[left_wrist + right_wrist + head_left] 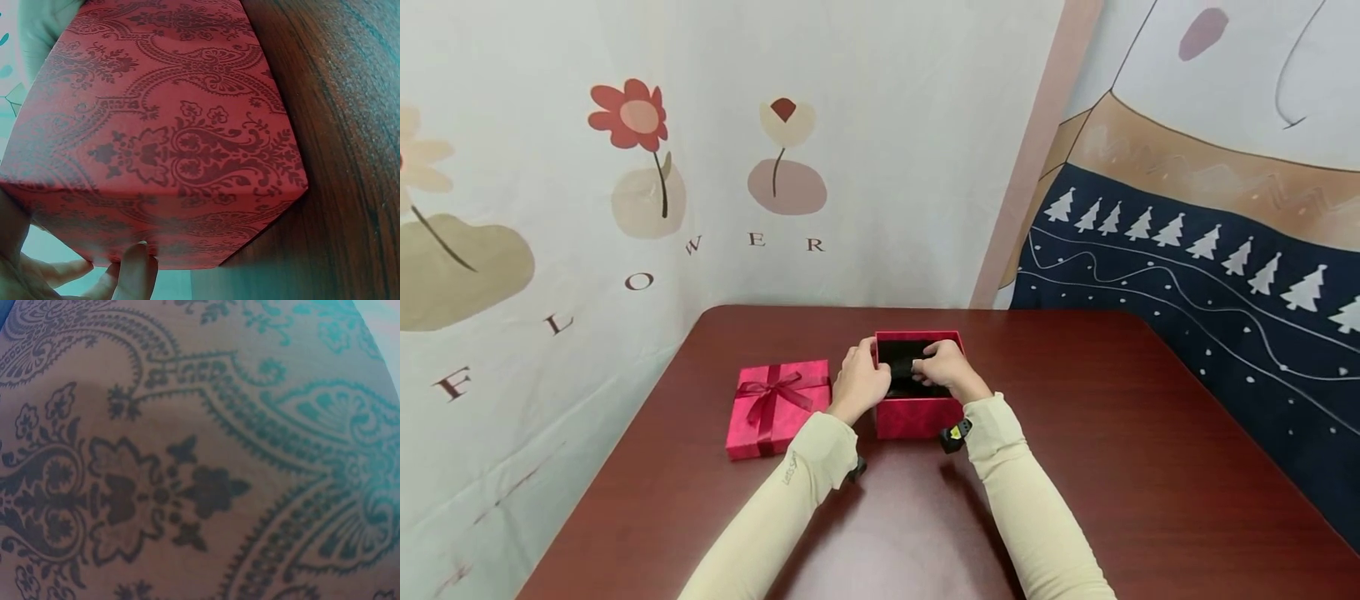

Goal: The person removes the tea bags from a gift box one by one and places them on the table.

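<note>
An open red gift box [917, 419] with a dark floral pattern stands on the table, its inside black. My left hand [859, 382] grips the box's left wall, the thumb over the rim. In the left wrist view, fingers [134, 269] of that hand lie along the box's side. My right hand [949, 367] reaches into the box opening and pinches a small white piece [917, 365] against something black inside; what that black thing is, I cannot tell. In the right wrist view, the patterned box wall [187, 456] fills the picture and hides the hand.
Left of the box lies its red lid [782, 408], with a dark red ribbon bow [772, 396] on top. Both stand on a dark reddish-brown wooden table [1112, 467]. Behind the table hangs a printed cloth [887, 167] with flowers and letters.
</note>
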Tool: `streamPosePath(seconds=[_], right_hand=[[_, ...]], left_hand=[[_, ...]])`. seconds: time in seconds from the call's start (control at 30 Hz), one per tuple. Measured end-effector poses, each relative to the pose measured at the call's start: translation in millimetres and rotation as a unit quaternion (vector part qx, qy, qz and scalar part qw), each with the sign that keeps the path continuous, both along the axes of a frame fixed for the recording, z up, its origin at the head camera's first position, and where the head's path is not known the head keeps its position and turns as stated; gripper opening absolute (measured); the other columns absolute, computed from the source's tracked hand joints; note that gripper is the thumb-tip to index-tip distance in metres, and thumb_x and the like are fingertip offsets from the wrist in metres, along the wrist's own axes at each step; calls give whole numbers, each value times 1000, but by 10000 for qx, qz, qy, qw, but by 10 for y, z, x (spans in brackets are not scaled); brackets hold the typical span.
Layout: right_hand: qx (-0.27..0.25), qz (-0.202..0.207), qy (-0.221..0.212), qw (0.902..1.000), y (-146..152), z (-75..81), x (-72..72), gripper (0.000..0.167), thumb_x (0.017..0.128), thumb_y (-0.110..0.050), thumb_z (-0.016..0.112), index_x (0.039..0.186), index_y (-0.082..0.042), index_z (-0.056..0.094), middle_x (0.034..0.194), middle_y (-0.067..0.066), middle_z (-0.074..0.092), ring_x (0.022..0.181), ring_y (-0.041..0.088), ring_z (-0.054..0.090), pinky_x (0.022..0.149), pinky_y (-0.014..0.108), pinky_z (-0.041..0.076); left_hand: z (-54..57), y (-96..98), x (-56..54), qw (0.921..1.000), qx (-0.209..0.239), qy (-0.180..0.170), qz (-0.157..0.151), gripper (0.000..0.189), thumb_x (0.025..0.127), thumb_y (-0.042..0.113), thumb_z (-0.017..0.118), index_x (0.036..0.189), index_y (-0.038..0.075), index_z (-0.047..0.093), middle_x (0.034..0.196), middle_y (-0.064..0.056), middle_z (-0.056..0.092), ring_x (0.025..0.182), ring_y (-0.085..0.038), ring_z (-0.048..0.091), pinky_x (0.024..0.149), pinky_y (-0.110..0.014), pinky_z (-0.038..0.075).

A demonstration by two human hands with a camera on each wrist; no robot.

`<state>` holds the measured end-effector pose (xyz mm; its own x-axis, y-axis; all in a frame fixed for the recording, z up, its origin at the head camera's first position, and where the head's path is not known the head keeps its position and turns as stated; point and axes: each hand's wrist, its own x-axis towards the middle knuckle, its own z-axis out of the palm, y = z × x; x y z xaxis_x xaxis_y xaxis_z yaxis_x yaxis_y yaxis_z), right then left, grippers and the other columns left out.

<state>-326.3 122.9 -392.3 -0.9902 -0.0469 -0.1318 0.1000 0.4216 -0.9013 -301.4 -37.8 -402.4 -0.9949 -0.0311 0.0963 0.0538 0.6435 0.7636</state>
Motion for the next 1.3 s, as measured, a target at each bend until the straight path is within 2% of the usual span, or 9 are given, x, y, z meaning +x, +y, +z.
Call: streamPosePath(seconds=[0.2, 0.4, 0.6, 0.8, 0.97, 1.3], right_hand=[[-64, -26, 42, 10000, -7, -10, 35, 46, 94, -6, 62, 132, 15, 47, 92, 20, 72, 81, 21, 73, 75, 34, 58], [52, -156, 199, 9997, 38, 77, 63, 47, 94, -6, 62, 134, 13, 48, 96, 21, 71, 77, 18, 71, 72, 32, 58], [14, -133, 314, 9994, 50, 163, 102, 47, 92, -6, 62, 133, 14, 50, 97, 22, 70, 75, 17, 70, 67, 29, 57], [-105, -144, 561, 9983, 102, 257, 146, 48, 91, -5, 61, 134, 12, 48, 115, 26, 63, 85, 28, 71, 65, 29, 56], [-189, -75, 690, 9974, 184, 352, 170, 52, 91, -4, 58, 138, 12, 45, 127, 28, 57, 82, 21, 70, 65, 28, 56], [-360, -103, 847, 9957, 513, 496, 232, 53, 92, -1, 55, 141, 12, 42, 124, 29, 57, 75, 11, 65, 60, 21, 52]], left_hand=[[-45, -11, 28, 10000, 23, 33, 16, 52, 96, 21, 55, 146, 16, 45, 136, -11, 53, 115, -31, 57, 96, -53, 45], [-23, 7, -8, 9999, 61, 104, -11, 52, 95, 22, 56, 146, 16, 45, 136, -11, 53, 115, -31, 57, 96, -53, 45], [-28, -8, -5, 10000, 40, 30, 52, 53, 94, 22, 57, 146, 16, 44, 136, -11, 53, 116, -31, 56, 96, -54, 45], [-24, -6, -6, 10000, 31, 61, 7, 53, 95, 23, 54, 147, 16, 44, 136, -12, 53, 116, -32, 56, 96, -54, 45], [-13, -5, 1, 10000, 14, 11, 19, 53, 95, 23, 53, 147, 17, 43, 136, -10, 52, 116, -32, 57, 95, -53, 45], [-20, 6, -10, 10000, -29, 39, 26, 52, 95, 22, 53, 147, 17, 44, 135, -11, 53, 116, -32, 57, 94, -53, 46]])
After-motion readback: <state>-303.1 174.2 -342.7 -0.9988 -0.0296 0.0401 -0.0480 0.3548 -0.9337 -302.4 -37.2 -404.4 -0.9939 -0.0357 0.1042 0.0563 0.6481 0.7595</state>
